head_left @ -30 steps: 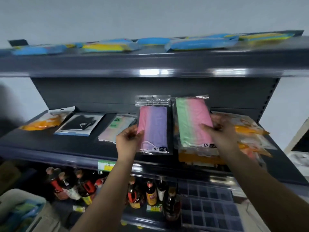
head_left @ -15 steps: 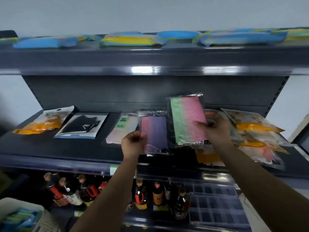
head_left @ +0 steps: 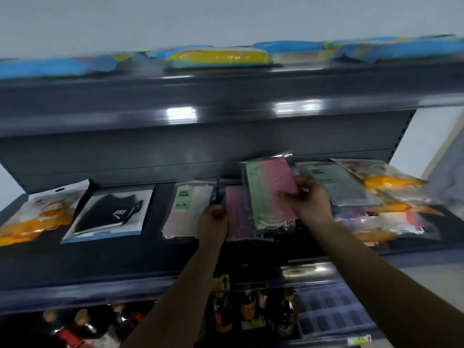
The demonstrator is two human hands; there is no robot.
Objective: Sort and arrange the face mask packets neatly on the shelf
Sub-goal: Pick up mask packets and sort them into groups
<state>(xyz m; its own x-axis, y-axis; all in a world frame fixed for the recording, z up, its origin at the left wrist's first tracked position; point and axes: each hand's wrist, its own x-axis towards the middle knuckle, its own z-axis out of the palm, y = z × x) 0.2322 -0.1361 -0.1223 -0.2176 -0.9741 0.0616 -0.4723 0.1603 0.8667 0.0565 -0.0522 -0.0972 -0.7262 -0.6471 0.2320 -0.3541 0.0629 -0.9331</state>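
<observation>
My left hand (head_left: 213,223) grips the left edge of a pink-purple mask packet (head_left: 238,217) that lies low on the dark middle shelf (head_left: 150,257). My right hand (head_left: 310,200) holds a green-pink mask packet (head_left: 268,192), tilted up and overlapping the pink-purple one. To the left lie a pale "FACE MASK" packet (head_left: 187,209), a black mask packet (head_left: 110,213) and an orange packet (head_left: 37,214). On the right sits a loose pile of packets (head_left: 371,197), orange and pale ones mixed.
The top shelf (head_left: 226,91) carries blue and yellow packs (head_left: 218,57). Below the middle shelf stand several sauce bottles (head_left: 248,312) and a clear compartment box (head_left: 334,315). A pale wall is behind the rack.
The pink-purple packet went from held upright down onto the shelf beside the pale packet. The green-pink packet shifted left with my right hand, and the view swung left and tilted up.
</observation>
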